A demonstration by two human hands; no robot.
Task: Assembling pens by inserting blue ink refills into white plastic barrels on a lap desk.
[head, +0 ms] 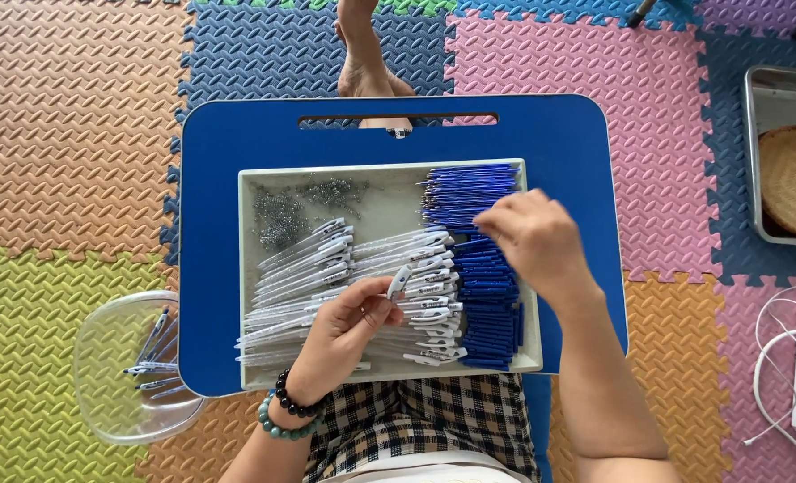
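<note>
Left hand (pixel 349 326): grip closed on white pen barrel (pixel 401 281), held over grey tray (pixel 248 268) on blue table (pixel 210 268) | right hand (pixel 532 237): fingers pinched at blue refills (pixel 469 192) | barrel judged light, stiff, smooth plastic; best taken mid-shaft.

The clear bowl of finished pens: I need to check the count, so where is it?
In the head view, the clear bowl sits on the green floor mat, left of the blue lap table, near the left hand.
</note>
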